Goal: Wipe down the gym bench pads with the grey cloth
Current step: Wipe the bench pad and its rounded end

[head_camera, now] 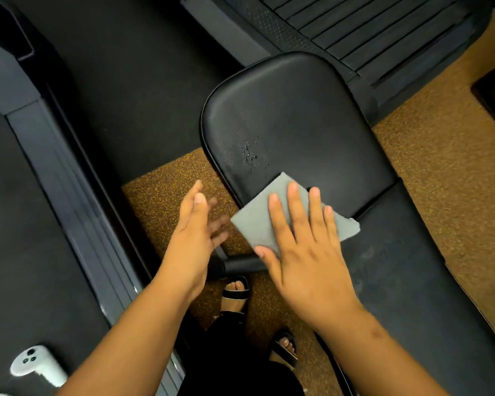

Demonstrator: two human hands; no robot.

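Right hand [303,252] lies flat, fingers spread, on the grey cloth [257,224] at centre frame — left hand [195,224] hovers open alongside; unwiped seat pad [292,121] with droplets stretches toward upper frame.

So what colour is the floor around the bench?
Brown with yellow speckles; the floor shows best in the head view.

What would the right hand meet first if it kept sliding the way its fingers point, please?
Probably the droplets on the pad, ahead of the right hand lying flat on the cloth.
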